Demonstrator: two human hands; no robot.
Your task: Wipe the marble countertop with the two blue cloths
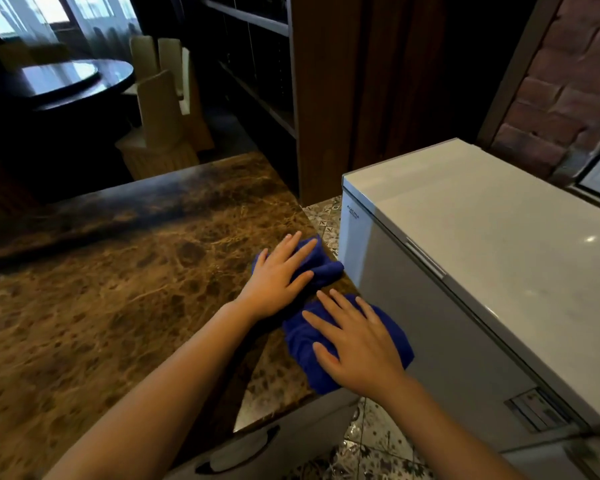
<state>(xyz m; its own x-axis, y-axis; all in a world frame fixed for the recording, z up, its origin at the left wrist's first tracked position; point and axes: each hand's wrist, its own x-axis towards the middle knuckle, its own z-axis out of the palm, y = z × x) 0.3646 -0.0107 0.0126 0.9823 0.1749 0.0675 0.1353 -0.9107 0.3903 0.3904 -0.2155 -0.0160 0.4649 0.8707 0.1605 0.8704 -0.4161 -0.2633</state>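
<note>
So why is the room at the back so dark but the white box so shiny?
Head view: window light barely reaches the dim dining area; the white chest freezer lid shows a small glare spot; the marble countertop reflects softly; edges bend from the wide lens.

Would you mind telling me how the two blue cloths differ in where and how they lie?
The far cloth under the left hand lies wholly on the marble countertop; the near cloth under the right hand overhangs its right edge. The far cloth shows less and looks more bunched. Both are deep blue, pressed under flat palms.
</note>
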